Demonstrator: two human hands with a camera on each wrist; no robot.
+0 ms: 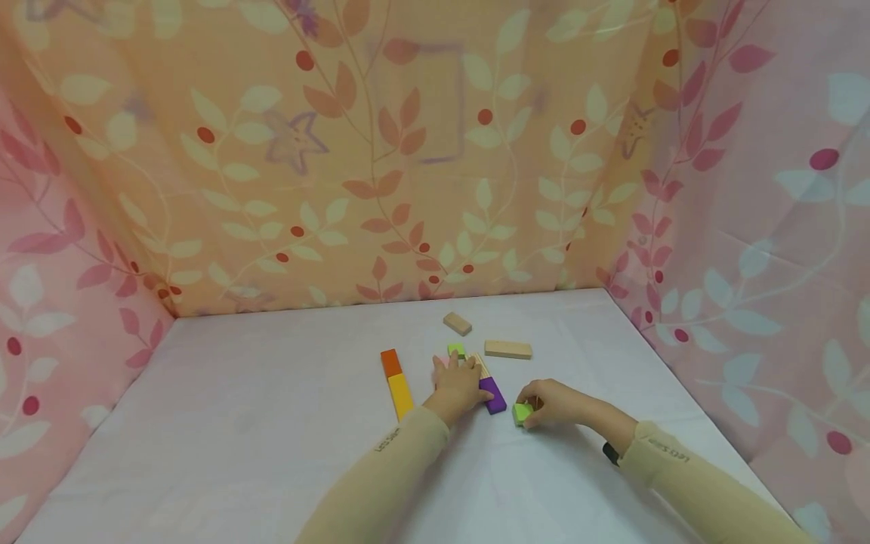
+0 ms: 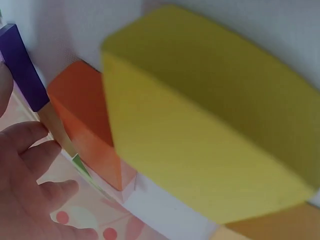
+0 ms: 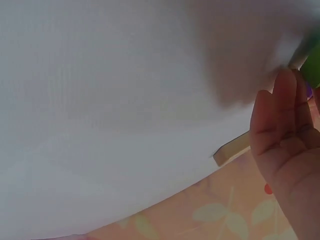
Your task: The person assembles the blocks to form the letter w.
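Note:
My left hand (image 1: 457, 387) lies over a group of blocks in the head view, fingers spread. Its thumb reaches to the purple block (image 1: 492, 395), and its fingertips rest by a natural wood block (image 2: 56, 127) in the left wrist view. Beyond the fingers sits a light green block (image 1: 456, 350); a pink block (image 1: 442, 361) shows partly beside them. To the right, my right hand (image 1: 553, 403) holds another light green block (image 1: 522, 414) between thumb and fingers, low over the white cloth. In the right wrist view that block (image 3: 312, 67) shows only at the edge.
Left of the group, an orange block (image 1: 390, 363) and a yellow block (image 1: 401, 397) form a line end to end. Two plain wooden blocks (image 1: 508, 349) lie farther back. Patterned curtains (image 1: 408, 189) enclose the white table (image 1: 238, 423) at the back and sides.

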